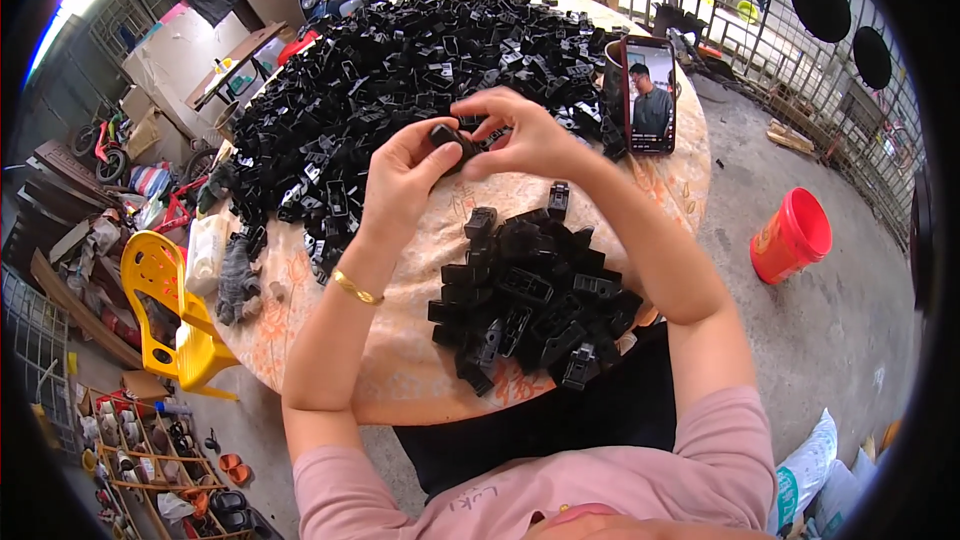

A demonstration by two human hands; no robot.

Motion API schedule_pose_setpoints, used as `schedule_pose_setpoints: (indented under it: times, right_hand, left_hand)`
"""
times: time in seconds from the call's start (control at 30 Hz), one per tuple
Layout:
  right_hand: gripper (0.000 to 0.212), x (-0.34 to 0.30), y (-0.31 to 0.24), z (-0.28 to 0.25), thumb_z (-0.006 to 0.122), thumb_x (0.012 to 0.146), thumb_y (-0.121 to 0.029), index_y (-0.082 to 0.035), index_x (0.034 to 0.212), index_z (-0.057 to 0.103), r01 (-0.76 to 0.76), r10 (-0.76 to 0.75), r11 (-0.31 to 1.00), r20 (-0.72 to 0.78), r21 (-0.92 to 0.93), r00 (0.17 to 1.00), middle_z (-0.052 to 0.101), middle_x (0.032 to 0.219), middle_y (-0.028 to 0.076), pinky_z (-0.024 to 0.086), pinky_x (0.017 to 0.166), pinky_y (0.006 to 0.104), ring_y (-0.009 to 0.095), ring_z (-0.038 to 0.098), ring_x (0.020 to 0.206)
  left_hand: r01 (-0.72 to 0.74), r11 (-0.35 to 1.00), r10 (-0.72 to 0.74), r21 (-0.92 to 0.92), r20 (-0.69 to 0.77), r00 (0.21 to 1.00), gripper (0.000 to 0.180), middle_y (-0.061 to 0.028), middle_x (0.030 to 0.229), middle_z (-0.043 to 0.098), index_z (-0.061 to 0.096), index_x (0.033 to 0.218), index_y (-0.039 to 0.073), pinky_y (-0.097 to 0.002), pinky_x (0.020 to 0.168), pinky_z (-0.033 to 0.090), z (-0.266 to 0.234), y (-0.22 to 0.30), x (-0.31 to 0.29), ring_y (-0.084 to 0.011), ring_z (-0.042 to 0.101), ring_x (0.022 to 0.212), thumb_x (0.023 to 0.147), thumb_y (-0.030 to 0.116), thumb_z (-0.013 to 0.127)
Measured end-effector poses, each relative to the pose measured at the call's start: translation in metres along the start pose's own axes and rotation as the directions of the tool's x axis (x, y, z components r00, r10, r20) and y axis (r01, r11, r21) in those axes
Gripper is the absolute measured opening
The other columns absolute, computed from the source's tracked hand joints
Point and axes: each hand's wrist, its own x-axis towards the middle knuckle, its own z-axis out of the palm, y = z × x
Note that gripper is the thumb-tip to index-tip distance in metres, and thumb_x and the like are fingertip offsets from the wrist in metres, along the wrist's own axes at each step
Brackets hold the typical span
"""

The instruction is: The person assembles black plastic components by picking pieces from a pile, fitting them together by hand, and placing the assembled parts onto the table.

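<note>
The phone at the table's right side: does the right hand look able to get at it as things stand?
Probably yes: the phone stands to the right of the right hand, its screen side unblocked, with only small black parts between.

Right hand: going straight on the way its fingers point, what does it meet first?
The right hand would probably meet the small black part held in the left hand; it may already be touching it, depth being unclear.

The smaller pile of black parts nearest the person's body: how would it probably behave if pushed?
The smaller pile of black parts would probably shift and tumble piecemeal, since the pieces look loosely heaped. Each piece seems likely stiff, given its crisp edges, and unlikely to roll, being blocky.
</note>
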Motion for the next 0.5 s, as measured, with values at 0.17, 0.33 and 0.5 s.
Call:
schedule_pose_setpoints:
  times: [0.17,0.33,0.5]
  right_hand:
    - [0.031,0.006,0.044,-0.030,0.069,0.074,-0.012,-0.005,0.103,0.064,-0.136,0.130,0.986,-0.057,-0.102,0.990,0.065,0.092,0.011,0.050,0.068,0.0269,0.015,0.062,0.075]
    - [0.029,-0.004,0.050,0.007,0.064,0.076,-0.029,-0.010,0.098,0.065,-0.004,-0.002,0.739,-0.008,-0.674,1.000,0.059,0.092,0.011,0.048,0.076,0.0382,0.029,0.057,0.088]
    - [0.021,-0.006,0.048,0.018,0.068,0.068,-0.020,-0.005,0.081,0.060,0.069,-0.061,0.635,0.039,-0.769,0.997,0.053,0.091,0.008,0.048,0.076,0.0343,0.025,0.053,0.091]
  left_hand:
    - [-0.188,0.817,-0.149,0.545,0.515,0.844,0.029,-0.0051,0.088,0.063,0.058,0.099,-0.001,-0.0245,0.073,0.048,0.019,0.023,-0.019,-0.0102,0.057,0.079,0.071,-0.002,0.068]
    - [-0.193,0.803,-0.155,0.564,0.511,0.845,0.024,-0.0063,0.081,0.062,0.062,0.097,0.001,-0.0255,0.069,0.046,0.012,0.004,-0.013,-0.0125,0.057,0.078,0.075,0.010,0.068]
    - [-0.380,0.189,0.302,0.906,0.314,0.900,0.017,-0.0094,0.085,0.060,0.064,0.089,0.004,-0.0324,0.076,0.045,-0.028,-0.031,0.013,-0.0256,0.055,0.082,0.073,0.009,0.066]
